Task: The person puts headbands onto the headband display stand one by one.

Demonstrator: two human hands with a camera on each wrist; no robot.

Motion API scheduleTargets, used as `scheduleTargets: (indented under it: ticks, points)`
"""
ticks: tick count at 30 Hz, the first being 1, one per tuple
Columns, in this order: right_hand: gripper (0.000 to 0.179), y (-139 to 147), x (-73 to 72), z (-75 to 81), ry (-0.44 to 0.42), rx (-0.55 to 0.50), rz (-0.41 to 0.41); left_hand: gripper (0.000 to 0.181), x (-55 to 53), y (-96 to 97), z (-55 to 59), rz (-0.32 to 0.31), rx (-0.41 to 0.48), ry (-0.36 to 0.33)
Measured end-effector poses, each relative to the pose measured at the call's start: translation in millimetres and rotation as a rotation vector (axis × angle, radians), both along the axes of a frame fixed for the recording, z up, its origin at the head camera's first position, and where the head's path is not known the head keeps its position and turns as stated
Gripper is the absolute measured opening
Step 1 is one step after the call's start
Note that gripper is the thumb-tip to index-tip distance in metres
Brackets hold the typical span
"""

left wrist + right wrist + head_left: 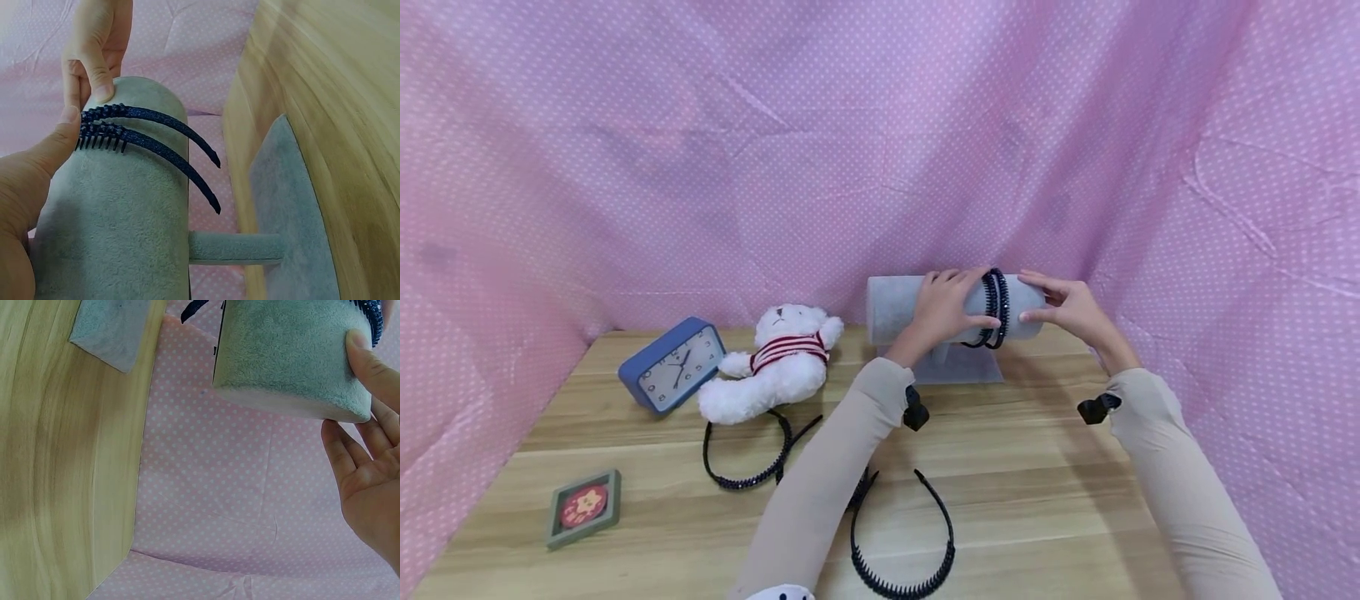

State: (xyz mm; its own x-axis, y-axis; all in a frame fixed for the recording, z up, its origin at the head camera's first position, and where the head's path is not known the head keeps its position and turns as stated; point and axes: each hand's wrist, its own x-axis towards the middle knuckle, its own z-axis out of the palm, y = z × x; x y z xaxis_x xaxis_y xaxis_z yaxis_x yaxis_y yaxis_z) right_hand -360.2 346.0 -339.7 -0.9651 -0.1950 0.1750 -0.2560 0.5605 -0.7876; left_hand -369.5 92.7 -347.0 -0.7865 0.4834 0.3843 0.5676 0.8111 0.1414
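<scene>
A grey plush headband stand (895, 310), a horizontal roll on a short post, stands at the back of the table. Two black toothed headbands (169, 125) sit side by side round its right part, their tips hanging free in the left wrist view. My left hand (943, 307) reaches over the roll, its thumb and fingers against the nearer-left headband (165, 155). At the roll's right end, my right hand (1070, 312) grips the plush, thumb (375, 369) on the front and fingers at the end and back. The far side of the roll is hidden.
More black headbands (951, 546) lie on the wooden table (1022, 517), one partly under my left sleeve. To the left are a white teddy bear (790, 375), a blue alarm clock (677, 367) and a small green frame (583, 508). Pink dotted cloth (850, 167) hangs behind.
</scene>
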Motion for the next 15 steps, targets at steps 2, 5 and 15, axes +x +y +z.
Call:
scheduleTargets:
  ticks: [2,5,15]
  points:
    - [0.066,-1.3,0.7,-0.3,-0.003,-0.002,0.003,0.096,2.4,-4.4,-0.1,-0.025,0.031,-0.025]
    - [0.067,-2.5,1.3,-0.7,-0.014,-0.011,0.002,0.096,6.5,-13.2,0.2,-0.08,0.107,-0.091]
    - [0.07,-0.1,1.4,3.0,-0.041,-0.007,-0.011,0.078,41.8,-56.5,-3.8,-0.312,0.214,-0.113]
